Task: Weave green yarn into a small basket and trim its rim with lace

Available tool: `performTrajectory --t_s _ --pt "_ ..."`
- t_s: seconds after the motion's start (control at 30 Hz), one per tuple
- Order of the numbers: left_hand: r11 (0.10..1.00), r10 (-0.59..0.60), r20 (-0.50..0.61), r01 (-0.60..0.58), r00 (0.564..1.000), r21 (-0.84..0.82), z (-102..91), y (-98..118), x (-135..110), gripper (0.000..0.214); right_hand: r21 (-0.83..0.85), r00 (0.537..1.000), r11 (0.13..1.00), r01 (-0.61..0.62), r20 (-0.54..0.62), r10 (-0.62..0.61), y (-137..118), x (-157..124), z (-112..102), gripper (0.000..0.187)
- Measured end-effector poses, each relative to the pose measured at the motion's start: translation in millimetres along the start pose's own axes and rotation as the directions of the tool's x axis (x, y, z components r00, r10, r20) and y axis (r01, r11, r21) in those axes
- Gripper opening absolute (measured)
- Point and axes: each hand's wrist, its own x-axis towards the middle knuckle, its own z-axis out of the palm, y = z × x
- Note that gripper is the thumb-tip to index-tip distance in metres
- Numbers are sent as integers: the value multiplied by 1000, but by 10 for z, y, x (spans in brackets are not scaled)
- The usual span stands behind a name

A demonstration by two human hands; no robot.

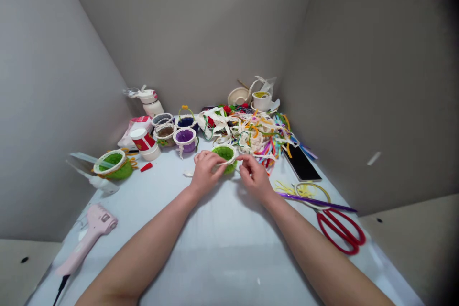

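A small green basket (pixel 230 170) with white trim round its rim is upright on the table between my hands. My left hand (pixel 208 168) is closed on the basket's left side, thumb and fingers at the rim. A short white strip end (pixel 187 173) shows just left of that hand. On the other side, my right hand (pixel 254 176) has its fingers curled, with the index fingertip against the right edge of the white rim. What is pinched between its thumb and fingers, if anything, is too small to tell.
Behind lie tangled ribbons and yarn (pixel 251 134). Small baskets (pixel 185 142) and a red-and-white tub (pixel 144 143) stand back left. A pink glue gun (pixel 91 229) lies near left, red-handled scissors (pixel 340 230), a purple stick (pixel 317 201) and a phone (pixel 303 165) right.
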Motion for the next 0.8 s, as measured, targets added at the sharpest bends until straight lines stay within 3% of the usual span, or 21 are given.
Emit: performTrajectory --t_s 0.17,0.33,0.6,0.8 --pt "986 -62 -56 53 997 -155 -30 -119 82 5 128 994 989 -77 -67 86 -20 -8 28 22" --pt "983 -78 -46 70 996 -169 -24 -139 74 4 207 992 975 -85 -72 101 -10 -2 87 19" --pt "998 -20 12 20 1000 -60 11 -47 -20 8 -79 993 997 -7 -119 -2 -49 -6 91 13" --pt "996 92 25 -92 995 8 14 -9 -63 11 -241 977 947 211 41 -207 -46 1 99 13"
